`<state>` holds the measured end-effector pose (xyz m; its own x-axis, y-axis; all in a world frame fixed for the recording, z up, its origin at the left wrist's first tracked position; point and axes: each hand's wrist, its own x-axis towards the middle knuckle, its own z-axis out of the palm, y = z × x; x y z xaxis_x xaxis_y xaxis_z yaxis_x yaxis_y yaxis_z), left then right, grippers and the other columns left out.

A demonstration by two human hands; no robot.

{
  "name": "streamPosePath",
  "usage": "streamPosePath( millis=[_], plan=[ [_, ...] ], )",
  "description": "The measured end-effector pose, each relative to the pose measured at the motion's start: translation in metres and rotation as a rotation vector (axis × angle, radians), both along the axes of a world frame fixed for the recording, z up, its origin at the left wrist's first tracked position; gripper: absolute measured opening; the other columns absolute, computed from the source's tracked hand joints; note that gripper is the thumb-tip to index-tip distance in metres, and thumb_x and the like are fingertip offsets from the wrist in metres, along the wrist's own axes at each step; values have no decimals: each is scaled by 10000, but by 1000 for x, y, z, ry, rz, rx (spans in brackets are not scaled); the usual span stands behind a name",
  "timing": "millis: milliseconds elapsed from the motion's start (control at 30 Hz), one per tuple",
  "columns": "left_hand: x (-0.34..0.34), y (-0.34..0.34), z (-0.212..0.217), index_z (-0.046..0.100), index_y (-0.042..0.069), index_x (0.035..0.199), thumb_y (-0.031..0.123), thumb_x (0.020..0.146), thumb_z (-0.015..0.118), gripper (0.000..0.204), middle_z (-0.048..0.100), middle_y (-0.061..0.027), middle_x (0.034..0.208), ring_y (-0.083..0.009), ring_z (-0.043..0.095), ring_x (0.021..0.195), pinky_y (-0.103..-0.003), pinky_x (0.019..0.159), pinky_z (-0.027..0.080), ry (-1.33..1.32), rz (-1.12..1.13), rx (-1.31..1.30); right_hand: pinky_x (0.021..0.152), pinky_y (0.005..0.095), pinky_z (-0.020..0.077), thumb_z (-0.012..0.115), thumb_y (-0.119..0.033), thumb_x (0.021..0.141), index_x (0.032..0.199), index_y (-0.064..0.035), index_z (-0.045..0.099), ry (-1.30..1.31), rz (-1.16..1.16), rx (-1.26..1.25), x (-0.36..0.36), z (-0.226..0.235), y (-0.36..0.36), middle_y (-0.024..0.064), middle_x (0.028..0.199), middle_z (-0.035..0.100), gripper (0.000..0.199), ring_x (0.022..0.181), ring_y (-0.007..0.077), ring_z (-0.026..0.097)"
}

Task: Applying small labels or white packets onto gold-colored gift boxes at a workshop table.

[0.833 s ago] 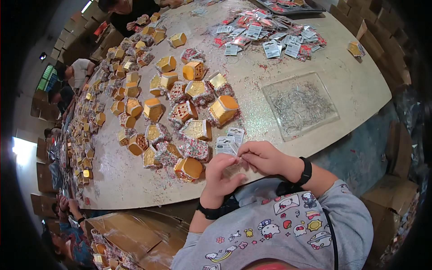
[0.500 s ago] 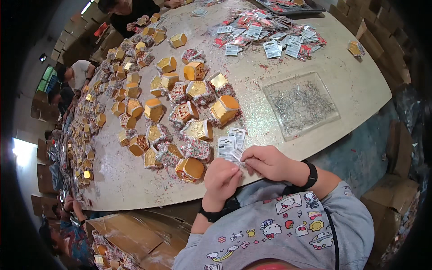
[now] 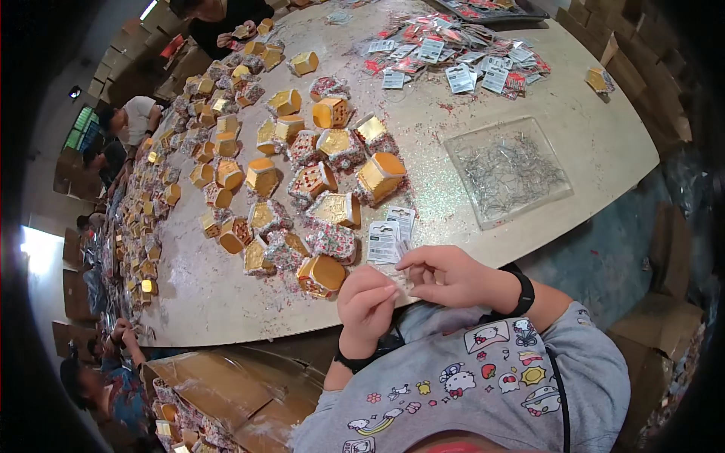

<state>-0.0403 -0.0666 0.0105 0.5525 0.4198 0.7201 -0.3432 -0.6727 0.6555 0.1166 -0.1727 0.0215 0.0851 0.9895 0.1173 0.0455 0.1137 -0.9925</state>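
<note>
My left hand (image 3: 368, 303) is closed in a pinch near the table's front edge; whatever its fingertips hold is too small to make out. Close beside it, my right hand (image 3: 447, 277) has its fingers curled around a small white card tag (image 3: 405, 247), seen nearly edge-on and partly hidden. Just beyond my fingertips, two more white card tags (image 3: 384, 240) with printed labels lie overlapping on the table. To their left stand several house-shaped ornaments (image 3: 321, 276) in gold and orange, trimmed with white edging and coloured sprinkles.
A shallow clear tray (image 3: 563, 195) of thin wire hooks sits to the right. Farther back lies a heap of red and white tags (image 3: 453, 57), near a dark tray (image 3: 521, 16). Ornaments crowd the table's left side, where other people work. A cardboard box (image 3: 226, 385) stands below the front edge.
The tag at my right fingertips has turned from showing its face to nearly edge-on. My right fingers have spread a little from the thumb. The whole view has shifted slightly.
</note>
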Motion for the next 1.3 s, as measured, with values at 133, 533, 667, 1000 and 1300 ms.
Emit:
streamPosePath(
  millis=[133, 533, 667, 1000, 1300],
  plan=[
    [0, -1, 0, 611, 56, 874, -19, 720, 699, 192, 603, -75, 810, -226, 557, 683, -334, 601, 436, -35, 22, -3, 601, 262, 437, 658, -23, 808, 1033, -53, 644, -128, -89, 327, -1, -13, 9, 37, 812, 553, 227, 668, 127, 525],
    [3, -3, 8, 682, 61, 919, 31, 672, 749, 258, 577, -26, 768, -208, 515, 677, -321, 622, 408, 212, 123, 133, 630, 212, 456, 564, -41, 902, 995, 9, 633, 742, 54, -159, -4, -49, 16, 14, 815, 624, 126, 706, 84, 580],
    [7, -8, 4, 686, 59, 903, 37, 687, 745, 225, 551, -47, 766, -216, 519, 695, -311, 620, 406, 268, 264, -10, 659, 234, 450, 562, -27, 890, 955, -11, 637, 545, 28, -191, -4, -43, 17, 24, 800, 609, 101, 730, 100, 567],
    [1, 0, -4, 637, 48, 786, 65, 699, 740, 136, 533, -63, 734, -208, 517, 655, -305, 564, 399, 296, 144, -34, 702, 267, 454, 584, -27, 860, 933, 1, 647, 256, 154, -11, 1, -37, 16, 32, 831, 606, 100, 773, 125, 568],
    [2, 1, 4, 628, 40, 746, 63, 700, 731, 115, 514, -64, 680, -197, 499, 603, -292, 536, 386, 240, 90, 115, 582, 203, 446, 607, -86, 879, 967, 17, 662, 742, 316, -308, 2, -44, 17, 26, 733, 613, 145, 651, 68, 562]
  ],
)
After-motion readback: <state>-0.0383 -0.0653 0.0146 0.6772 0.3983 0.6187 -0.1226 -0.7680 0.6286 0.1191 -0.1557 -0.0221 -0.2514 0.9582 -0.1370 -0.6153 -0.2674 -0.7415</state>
